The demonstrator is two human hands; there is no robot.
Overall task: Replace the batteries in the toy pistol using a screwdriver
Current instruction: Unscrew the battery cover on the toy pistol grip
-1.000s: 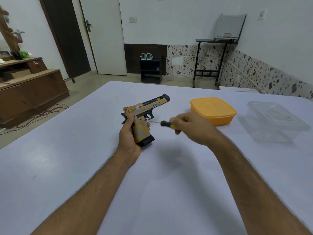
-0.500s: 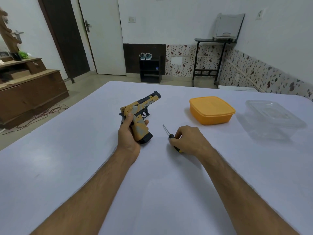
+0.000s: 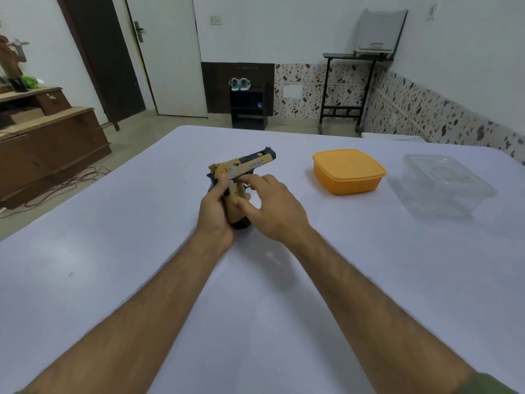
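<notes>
**Left hand grips the toy pistol while the right hand's fingers reach to its side**

Far off to the left of both hands, beyond the table's edge, a brown wooden cabinet point(image 3: 51, 143) stands on the floor with a tangle of cables point(image 3: 71, 183) beside it.

The left hand point(image 3: 217, 214) is curled around the grip of the toy pistol point(image 3: 241, 177), thumb up along the rear of the frame, holding it upright with its black base just above or on the white table point(image 3: 113, 265); which of the two cannot be told. The orange and dark barrel points away and to the right, above the hand.

Just right of it, the right hand point(image 3: 272, 211) is loosely spread and holds nothing. Its forefinger stretches to the pistol's side near the trigger, and its thumb lies against the grip lower down. The contact is slightly blurred. The screwdriver cannot be seen.

Well to the right of that hand, an orange box point(image 3: 349, 172) with its lid on sits on the table. Further right, apart from it, stands a clear plastic box point(image 3: 446, 186).
</notes>
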